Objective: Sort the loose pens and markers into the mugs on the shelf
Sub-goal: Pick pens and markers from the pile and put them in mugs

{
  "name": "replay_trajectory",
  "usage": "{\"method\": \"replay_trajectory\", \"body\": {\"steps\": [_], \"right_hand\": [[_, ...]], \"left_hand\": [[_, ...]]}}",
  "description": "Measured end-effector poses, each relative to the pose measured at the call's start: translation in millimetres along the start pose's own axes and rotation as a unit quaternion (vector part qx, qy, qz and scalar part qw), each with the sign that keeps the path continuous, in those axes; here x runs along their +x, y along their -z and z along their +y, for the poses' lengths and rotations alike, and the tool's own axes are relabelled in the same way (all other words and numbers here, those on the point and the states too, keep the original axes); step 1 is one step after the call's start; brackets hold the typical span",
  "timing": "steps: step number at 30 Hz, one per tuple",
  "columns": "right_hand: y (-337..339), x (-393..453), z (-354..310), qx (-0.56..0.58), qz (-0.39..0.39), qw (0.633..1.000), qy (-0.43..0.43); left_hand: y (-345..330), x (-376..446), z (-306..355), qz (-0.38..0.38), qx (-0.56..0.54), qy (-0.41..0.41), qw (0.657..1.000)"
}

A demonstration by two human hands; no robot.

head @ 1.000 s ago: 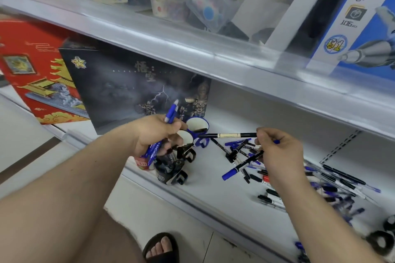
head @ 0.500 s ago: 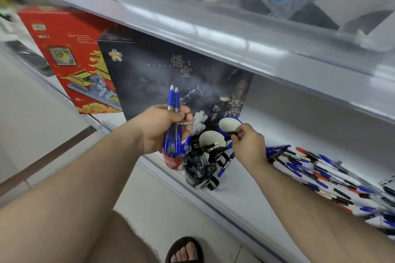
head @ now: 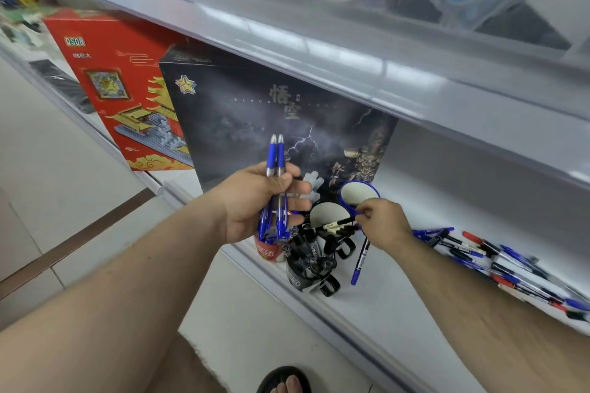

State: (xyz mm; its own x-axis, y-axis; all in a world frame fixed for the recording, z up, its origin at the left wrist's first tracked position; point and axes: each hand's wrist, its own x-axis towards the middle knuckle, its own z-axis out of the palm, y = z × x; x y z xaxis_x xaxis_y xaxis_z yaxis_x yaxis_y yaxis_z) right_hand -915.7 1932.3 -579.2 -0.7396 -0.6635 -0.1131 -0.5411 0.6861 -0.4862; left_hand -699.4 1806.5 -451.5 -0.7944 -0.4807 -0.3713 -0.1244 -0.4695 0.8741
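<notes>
The left hand (head: pixel 255 201) grips two blue pens (head: pixel 275 182) upright as sorted stock, while the right hand (head: pixel 384 222) pinches a black marker (head: pixel 338 223) over the white mug (head: pixel 327 217) near the shelf's front edge (head: pixel 319 303), ready for insertion.

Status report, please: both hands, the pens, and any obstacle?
Left hand grips blue pens above red mug. Right hand pinches black marker over white mug, blue marker hanging. Loose pile remains. No obstacle.

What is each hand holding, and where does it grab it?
Left hand: blue pens, round their middles. Right hand: two markers pinched by their ends.
</notes>
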Motion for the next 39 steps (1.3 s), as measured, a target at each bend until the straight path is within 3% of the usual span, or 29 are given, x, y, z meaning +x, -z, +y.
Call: {"method": "replay_trajectory", "body": {"steps": [2, 4, 7, 11, 15, 18, 21, 24, 30, 32, 35, 37, 39], "right_hand": [[12, -21, -1, 0.163, 0.054, 0.984, -0.042], [23, -45, -4, 0.339, 0.078, 0.932, -0.101], [37, -78, -10, 0.465, 0.070, 0.871, -0.141], [49, -101, -13, 0.504, 0.081, 0.848, -0.141], [59, -116, -21, 0.506, 0.084, 0.848, -0.132], [63, -135, -48, 0.530, 0.039, 0.841, -0.101], [58, -152, -81, 0.489, -0.021, 0.870, -0.057], [54, -156, -109, 0.494, -0.067, 0.866, -0.048], [46, -142, -134, 0.553, -0.016, 0.829, -0.083], [48, -131, -123, 0.490, 0.051, 0.869, -0.052], [56, -113, -96, 0.240, 0.159, 0.957, 0.042], [53, -100, -84, 0.148, 0.159, 0.974, 0.067], [40, -86, -83, 0.088, 0.119, 0.987, 0.066]], "left_hand": [[-5, -1, -3, -0.017, 0.005, 0.016, 1.000], [-12, -2, -5, -0.027, 0.005, 0.026, 0.999], [-23, -2, -8, -0.031, 0.013, 0.032, 0.999], [-31, -6, -11, -0.041, 0.039, 0.040, 0.998], [-37, -9, -15, -0.023, 0.050, 0.048, 0.997], [-42, -7, -16, 0.007, 0.010, 0.044, 0.999], [-49, -6, -12, 0.036, -0.050, 0.007, 0.998], [-56, -7, -9, 0.055, -0.080, -0.041, 0.994], [-52, -7, -5, 0.075, -0.036, -0.060, 0.995], [-38, -4, -2, 0.098, 0.029, -0.037, 0.994], [-9, 2, 9, 0.232, 0.090, -0.011, 0.969], [8, 1, 15, 0.290, 0.083, -0.007, 0.954], [16, 0, 17, 0.296, 0.078, -0.004, 0.952]]}}
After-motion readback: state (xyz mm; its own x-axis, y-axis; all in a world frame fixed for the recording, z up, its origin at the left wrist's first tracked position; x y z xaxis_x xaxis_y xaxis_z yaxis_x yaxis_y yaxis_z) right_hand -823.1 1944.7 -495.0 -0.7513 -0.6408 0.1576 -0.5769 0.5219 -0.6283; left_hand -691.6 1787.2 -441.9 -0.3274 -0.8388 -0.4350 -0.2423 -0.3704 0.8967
